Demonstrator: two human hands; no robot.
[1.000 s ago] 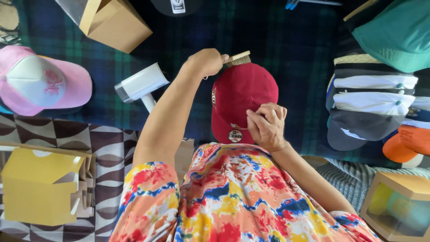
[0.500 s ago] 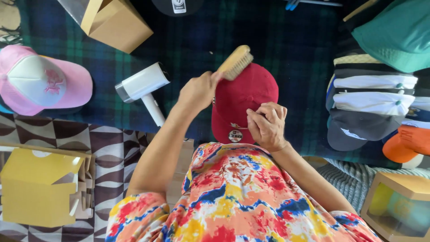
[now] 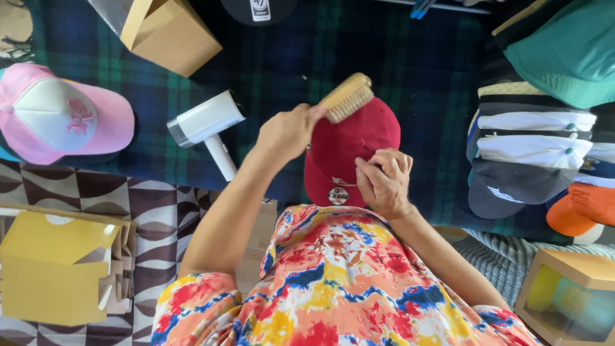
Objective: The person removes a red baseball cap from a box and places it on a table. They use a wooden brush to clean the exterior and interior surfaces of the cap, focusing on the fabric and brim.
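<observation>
Seen from above, a person in a bright tie-dye shirt (image 3: 339,282) works over a dark plaid blanket (image 3: 410,83). The right hand (image 3: 384,182) grips the brim of a deep red cap (image 3: 355,150), a round sticker on its brim. The left hand (image 3: 288,133) is closed around a wooden brush (image 3: 346,97), bristles on the crown. Beyond lie a white handheld steamer (image 3: 205,125) and a cardboard box (image 3: 170,32).

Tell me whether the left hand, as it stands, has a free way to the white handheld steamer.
Probably yes: the left hand holds the wooden brush, but the steamer lies just beside it on the plaid cloth, nothing between.
</observation>
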